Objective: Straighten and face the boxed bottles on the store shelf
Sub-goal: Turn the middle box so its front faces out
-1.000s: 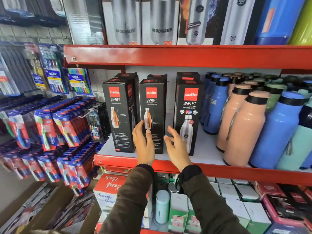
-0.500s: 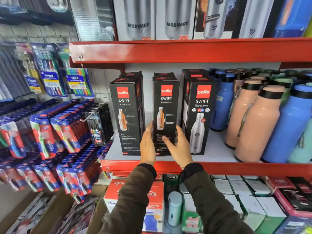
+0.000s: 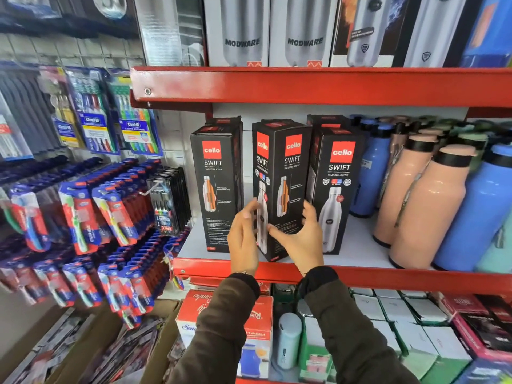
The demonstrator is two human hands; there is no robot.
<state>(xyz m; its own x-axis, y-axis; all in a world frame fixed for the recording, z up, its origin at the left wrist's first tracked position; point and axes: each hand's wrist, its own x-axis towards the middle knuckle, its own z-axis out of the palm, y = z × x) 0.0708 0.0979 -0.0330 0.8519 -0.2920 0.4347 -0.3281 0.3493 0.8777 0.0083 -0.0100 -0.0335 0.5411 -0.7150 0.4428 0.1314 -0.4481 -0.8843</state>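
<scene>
Three black Cello Swift bottle boxes stand in a row at the front of the red shelf (image 3: pixel 360 275). The left box (image 3: pixel 217 184) faces forward. The middle box (image 3: pixel 279 176) is turned at an angle, showing two faces with a corner toward me. My left hand (image 3: pixel 243 239) grips its left face low down, and my right hand (image 3: pixel 300 239) holds its right face, thumb across the front. The right box (image 3: pixel 336 187) faces forward, showing a silver bottle picture. More black boxes stand behind them, mostly hidden.
Loose peach bottles (image 3: pixel 421 206) and blue bottles (image 3: pixel 479 212) crowd the shelf's right part. Modware boxes (image 3: pixel 242 31) fill the shelf above. Toothbrush packs (image 3: pixel 97 212) hang on the wall at left. Boxed goods (image 3: pixel 224 322) sit below.
Both hands closed in on the middle box and twisted it; it faced straight forward before and now stands corner-on, showing two faces. The view has moved closer to the shelf.
</scene>
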